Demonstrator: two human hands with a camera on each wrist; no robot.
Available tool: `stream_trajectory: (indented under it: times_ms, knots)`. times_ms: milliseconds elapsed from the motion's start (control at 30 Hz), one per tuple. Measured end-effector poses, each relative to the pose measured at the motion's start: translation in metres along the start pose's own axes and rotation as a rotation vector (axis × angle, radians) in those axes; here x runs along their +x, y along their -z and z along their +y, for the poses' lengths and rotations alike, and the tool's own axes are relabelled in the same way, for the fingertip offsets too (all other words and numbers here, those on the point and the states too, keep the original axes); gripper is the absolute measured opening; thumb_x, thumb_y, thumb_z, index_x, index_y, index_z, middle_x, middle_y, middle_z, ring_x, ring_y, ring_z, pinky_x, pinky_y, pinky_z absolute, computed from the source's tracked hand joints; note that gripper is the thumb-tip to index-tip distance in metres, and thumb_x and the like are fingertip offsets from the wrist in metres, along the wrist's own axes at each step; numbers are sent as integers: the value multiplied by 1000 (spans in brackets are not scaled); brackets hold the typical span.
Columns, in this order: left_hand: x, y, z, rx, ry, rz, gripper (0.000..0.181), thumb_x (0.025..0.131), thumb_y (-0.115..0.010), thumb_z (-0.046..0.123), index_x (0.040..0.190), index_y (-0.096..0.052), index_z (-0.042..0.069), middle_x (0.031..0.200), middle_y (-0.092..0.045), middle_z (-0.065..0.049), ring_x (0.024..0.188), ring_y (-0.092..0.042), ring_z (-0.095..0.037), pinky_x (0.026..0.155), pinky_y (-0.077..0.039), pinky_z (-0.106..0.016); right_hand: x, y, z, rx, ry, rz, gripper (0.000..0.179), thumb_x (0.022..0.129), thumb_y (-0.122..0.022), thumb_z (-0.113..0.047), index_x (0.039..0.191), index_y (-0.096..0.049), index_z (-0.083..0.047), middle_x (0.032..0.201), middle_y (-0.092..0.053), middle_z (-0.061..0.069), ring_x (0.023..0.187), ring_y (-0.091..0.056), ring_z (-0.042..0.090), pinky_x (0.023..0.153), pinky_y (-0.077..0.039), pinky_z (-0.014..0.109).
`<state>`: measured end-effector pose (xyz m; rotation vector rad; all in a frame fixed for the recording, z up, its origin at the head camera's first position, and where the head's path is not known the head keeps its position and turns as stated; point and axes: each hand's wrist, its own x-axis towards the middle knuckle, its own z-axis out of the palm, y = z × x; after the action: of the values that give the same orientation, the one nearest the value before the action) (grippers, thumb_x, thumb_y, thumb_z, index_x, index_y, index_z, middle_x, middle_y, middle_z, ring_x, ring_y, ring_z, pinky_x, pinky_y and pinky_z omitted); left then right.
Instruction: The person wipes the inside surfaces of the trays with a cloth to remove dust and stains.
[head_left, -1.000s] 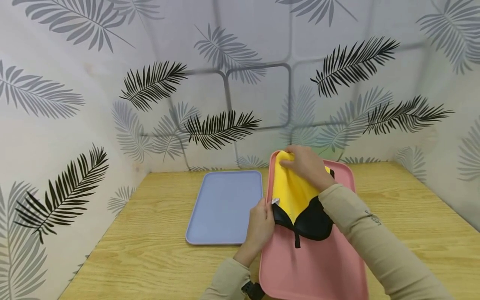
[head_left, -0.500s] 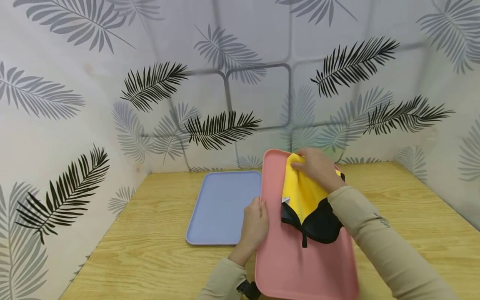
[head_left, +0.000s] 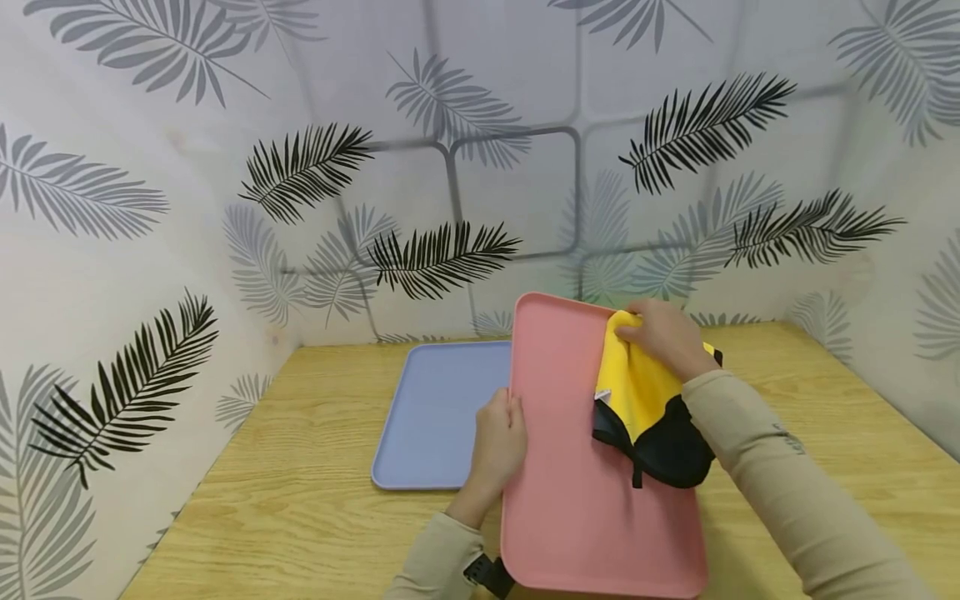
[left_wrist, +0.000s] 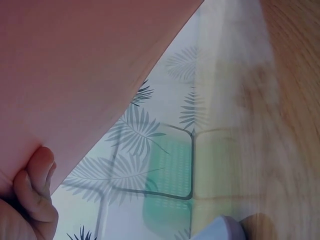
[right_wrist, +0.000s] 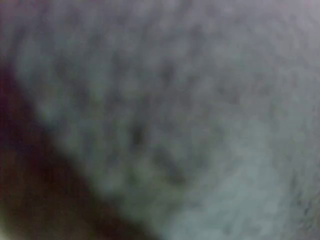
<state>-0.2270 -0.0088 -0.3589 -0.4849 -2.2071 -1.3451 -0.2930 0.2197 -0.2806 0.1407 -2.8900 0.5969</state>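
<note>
My left hand (head_left: 499, 437) grips the left rim of a pink tray (head_left: 570, 467), which is raised and tilted above the table. Its curled fingers (left_wrist: 37, 180) show against the tray's underside in the left wrist view. With my right hand (head_left: 667, 337) I pinch the top of a yellow and black cloth item (head_left: 637, 387). This item has a yellow fuzzy face, a black lower part, a small white tag and a short black strap. It hangs in front of the tray's right side; whether it touches the tray I cannot tell. The right wrist view is only a dark blur.
A blue tray (head_left: 438, 417) lies flat on the wooden table (head_left: 300, 450), its right part hidden behind the pink tray and my left hand. Leaf-patterned curtains (head_left: 480, 200) stand behind the table and along both sides.
The pink tray has shifted left with my left hand, covering more of the blue tray. My right hand and the yellow and black cloth item have moved right, towards the tray's right edge.
</note>
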Motion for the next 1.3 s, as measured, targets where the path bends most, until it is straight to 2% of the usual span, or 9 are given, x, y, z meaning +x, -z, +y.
stream_trajectory:
  times_ms: [233, 467, 633, 867, 1000, 1300]
  knots:
    - [1, 6, 1, 1, -12, 10, 27, 89, -44, -1, 63, -38, 4, 56, -22, 5, 50, -25, -8, 43, -25, -22, -1, 3, 14, -11, -6, 18, 30, 86, -56, -22, 104, -59, 2, 100, -57, 22, 73, -50, 30, 61, -38, 37]
    - [6, 11, -1, 0, -17, 10, 25, 90, -44, -1, 65, -42, 2, 56, -24, 5, 50, -26, -8, 43, -25, -22, -1, 4, 21, -4, -22, 31, 34, 86, -56, -23, 109, -57, 2, 104, -55, 25, 76, -50, 32, 60, -38, 37]
    - [6, 13, -1, -24, 17, -1, 23, 90, -44, -1, 67, -45, 0, 56, -27, 4, 50, -27, -7, 43, -27, -23, 0, 2, 21, 2, -7, 55, 31, 85, -58, -22, 104, -59, 3, 98, -57, 23, 71, -50, 30, 59, -37, 36]
    - [7, 13, 0, -57, 64, -10, 19, 89, -44, -2, 72, -49, -5, 56, -31, 2, 51, -31, -10, 44, -30, -25, 0, -4, 15, 77, 15, 80, 25, 84, -60, -20, 90, -61, 4, 73, -57, 13, 57, -46, 22, 52, -34, 29]
    - [6, 13, 1, -67, 74, -16, 19, 89, -44, -2, 71, -49, -5, 56, -31, 2, 51, -31, -11, 44, -30, -25, 1, -7, 9, 100, 12, 71, 23, 85, -59, -20, 85, -60, 3, 67, -53, 10, 55, -44, 20, 51, -32, 28]
    - [3, 12, 1, -68, 75, -31, 21, 91, -44, 1, 70, -48, -2, 56, -31, 3, 50, -29, -8, 43, -30, -24, 3, -13, -11, 162, 11, 49, 23, 85, -58, -18, 87, -61, 5, 65, -53, 9, 53, -45, 19, 51, -35, 26]
